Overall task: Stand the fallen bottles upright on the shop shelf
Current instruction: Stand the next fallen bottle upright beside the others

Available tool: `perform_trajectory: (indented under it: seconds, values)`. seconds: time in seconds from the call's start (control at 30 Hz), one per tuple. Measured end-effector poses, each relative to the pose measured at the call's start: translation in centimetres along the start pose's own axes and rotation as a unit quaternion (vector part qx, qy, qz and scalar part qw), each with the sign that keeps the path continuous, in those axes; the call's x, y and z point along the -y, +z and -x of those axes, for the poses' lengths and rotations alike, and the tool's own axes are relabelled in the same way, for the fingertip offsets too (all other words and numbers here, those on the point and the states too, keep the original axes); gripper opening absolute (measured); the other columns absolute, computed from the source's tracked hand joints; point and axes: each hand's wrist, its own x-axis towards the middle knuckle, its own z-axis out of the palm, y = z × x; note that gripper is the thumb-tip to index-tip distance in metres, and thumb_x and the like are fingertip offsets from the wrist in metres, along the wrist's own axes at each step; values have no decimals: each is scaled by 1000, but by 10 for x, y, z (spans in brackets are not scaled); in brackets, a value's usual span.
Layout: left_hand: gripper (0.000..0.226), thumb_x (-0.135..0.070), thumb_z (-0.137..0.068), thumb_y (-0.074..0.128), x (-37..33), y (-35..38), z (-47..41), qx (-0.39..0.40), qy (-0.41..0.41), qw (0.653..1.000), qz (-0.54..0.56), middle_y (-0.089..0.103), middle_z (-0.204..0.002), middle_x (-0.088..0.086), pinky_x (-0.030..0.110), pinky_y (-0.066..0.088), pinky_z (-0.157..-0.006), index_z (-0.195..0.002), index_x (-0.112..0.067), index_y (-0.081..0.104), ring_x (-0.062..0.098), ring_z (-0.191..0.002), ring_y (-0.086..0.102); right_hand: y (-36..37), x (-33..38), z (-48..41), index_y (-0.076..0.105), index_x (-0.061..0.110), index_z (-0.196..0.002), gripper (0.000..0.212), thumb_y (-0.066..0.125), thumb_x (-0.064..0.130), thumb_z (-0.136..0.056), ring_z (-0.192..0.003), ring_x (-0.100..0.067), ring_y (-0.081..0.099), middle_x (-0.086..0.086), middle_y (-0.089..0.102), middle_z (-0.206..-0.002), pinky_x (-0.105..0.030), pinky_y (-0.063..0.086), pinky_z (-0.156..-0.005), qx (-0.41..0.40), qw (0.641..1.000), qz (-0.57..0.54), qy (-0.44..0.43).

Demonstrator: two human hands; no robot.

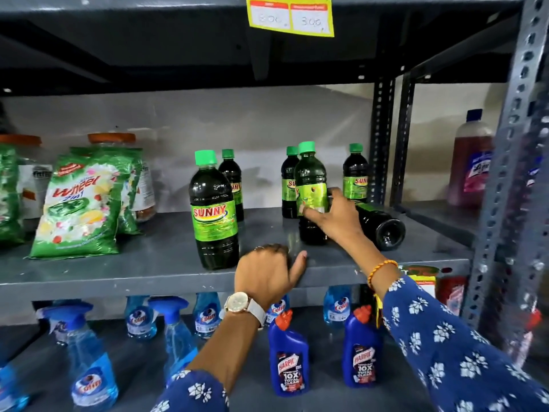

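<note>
Several dark bottles with green caps and green "Sunny" labels stand on the grey middle shelf (148,272). My right hand (335,215) grips one upright bottle (310,173) around its label. Behind that hand another dark bottle (383,224) lies on its side with its base toward me. A larger upright bottle (214,209) stands near the front edge. My left hand (267,275), with a watch on the wrist, rests on the shelf's front edge and holds nothing. Three more bottles (355,173) stand at the back.
Green detergent packets (83,203) and orange-lidded jars fill the shelf's left side. A yellow price tag (291,16) hangs from the shelf above. Blue spray bottles (89,367) and blue toilet-cleaner bottles (289,358) stand on the shelf below. A perforated upright post (505,173) borders the right.
</note>
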Motion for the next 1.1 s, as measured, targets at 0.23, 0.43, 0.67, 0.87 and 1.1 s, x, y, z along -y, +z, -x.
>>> perform_trajectory:
  seconds: [0.23,0.43,0.67,0.87,1.1]
  values:
    - [50,-40,-87,22,-1,0,1,-22,-11,999,20,69,-70,3,25,27,-46,-70,-16,63,24,-59,61,7,-11,10,42,23,-108,60,73,47,-63,-81,-12,57,10,57,-87,-9,35,-55,44,997,-71,0]
    - [47,-38,-87,24,-3,1,3,-30,-24,998,39,69,-71,5,26,32,-45,-72,-16,63,26,-59,61,9,-13,13,28,21,-119,103,76,68,-40,-97,-12,42,3,37,-113,-27,37,-79,62,997,-38,29]
    - [49,-37,-87,22,-4,0,5,-25,-37,997,60,69,-78,7,31,43,-51,-78,-14,64,28,-67,61,7,-15,10,38,19,-119,74,78,17,-56,-95,-19,54,-4,55,-106,-18,39,-64,110,988,-102,38]
    - [45,-36,-89,26,-5,1,5,-21,-41,997,58,69,-79,6,30,44,-51,-80,-14,64,27,-67,61,6,-16,11,29,23,-107,78,86,24,-53,-93,-15,52,8,50,-96,-22,38,-71,82,989,-122,34]
    - [43,-36,-89,27,-4,1,6,-21,-41,997,63,69,-78,6,30,43,-51,-80,-14,64,26,-66,60,6,-14,12,31,20,-114,79,84,26,-57,-98,-16,49,-2,49,-112,-25,35,-78,115,985,-123,42]
